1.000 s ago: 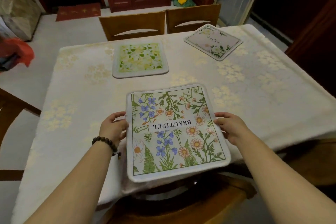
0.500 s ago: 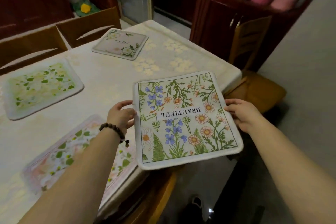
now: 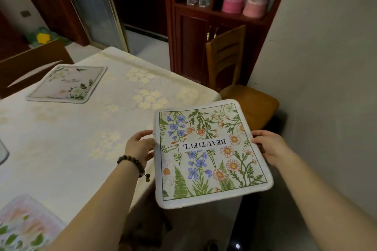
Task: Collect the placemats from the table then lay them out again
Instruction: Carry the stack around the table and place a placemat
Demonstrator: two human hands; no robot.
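A floral placemat (image 3: 208, 153) printed with blue and orange flowers and the word BEAUTIFUL is held flat in the air over the table's right corner. My left hand (image 3: 139, 146) grips its left edge and my right hand (image 3: 269, 145) grips its right edge. A pale placemat with white flowers (image 3: 68, 84) lies on the table at the far left. Another pink and green placemat (image 3: 24, 226) lies at the near left corner, cut off by the frame. The table (image 3: 81, 138) wears a cream cloth with a flower pattern.
A wooden chair (image 3: 240, 87) stands just past the table's right end, against a white wall. Behind it is a dark red cabinet (image 3: 204, 36) with bottles and pink bags on its shelf. Another chair back (image 3: 34, 63) shows at the far left.
My view and both hands have swung right along the table with the BEAUTIFUL placemat held between them. The green placemat has left the view and the right-end chair has come in.
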